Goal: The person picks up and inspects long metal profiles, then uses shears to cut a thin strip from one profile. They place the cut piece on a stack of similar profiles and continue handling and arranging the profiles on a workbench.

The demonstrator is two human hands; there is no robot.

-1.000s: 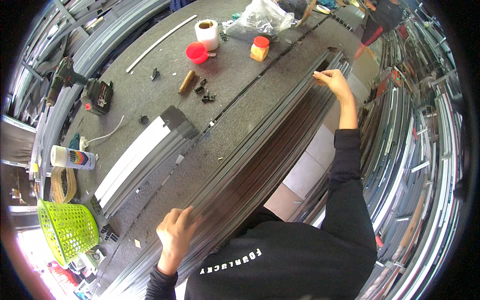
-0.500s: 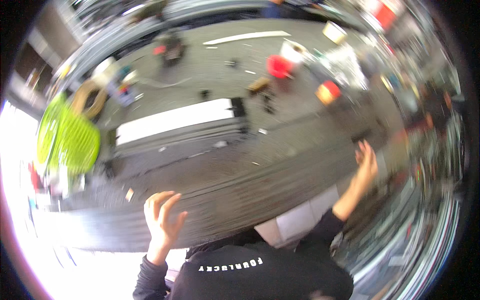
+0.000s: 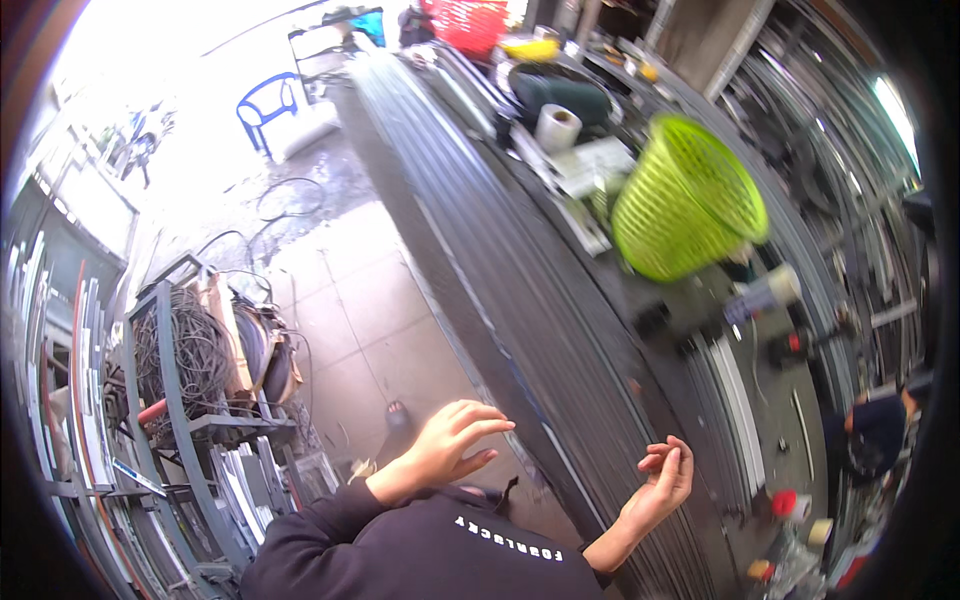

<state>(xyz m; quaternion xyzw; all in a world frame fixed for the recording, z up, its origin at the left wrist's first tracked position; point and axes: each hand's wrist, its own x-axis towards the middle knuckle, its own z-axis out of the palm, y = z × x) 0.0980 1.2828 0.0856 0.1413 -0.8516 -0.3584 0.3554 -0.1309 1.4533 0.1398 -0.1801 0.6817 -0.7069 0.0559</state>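
Note:
My left hand [image 3: 445, 445] is held out in the air over the floor, beside the near edge of the long workbench. Its thumb stands apart from the fingers and it holds nothing. My right hand [image 3: 662, 485] hovers over the dark ribbed profiles [image 3: 540, 290] along the bench, palm turned inward. Its fingers are loosely bent and nothing is in them. Past the right hand lies a long white strip [image 3: 735, 405] on the bench. A lime green plastic basket [image 3: 660, 215] stands tilted farther up, near a white roll [image 3: 557, 128].
Left of the bench, a tiled floor [image 3: 345, 330] runs toward a blue chair [image 3: 262, 110]. A metal rack [image 3: 175, 370] with coiled cable stands at the left. A red tape-like roll [image 3: 785, 503] lies at the lower right. Another person [image 3: 875, 435] is at the far right edge.
The view has swung left along the bench, bringing the floor, rack and chair into sight. The basket now appears at the upper right. Both hands stay empty; the right has come closer to the left.

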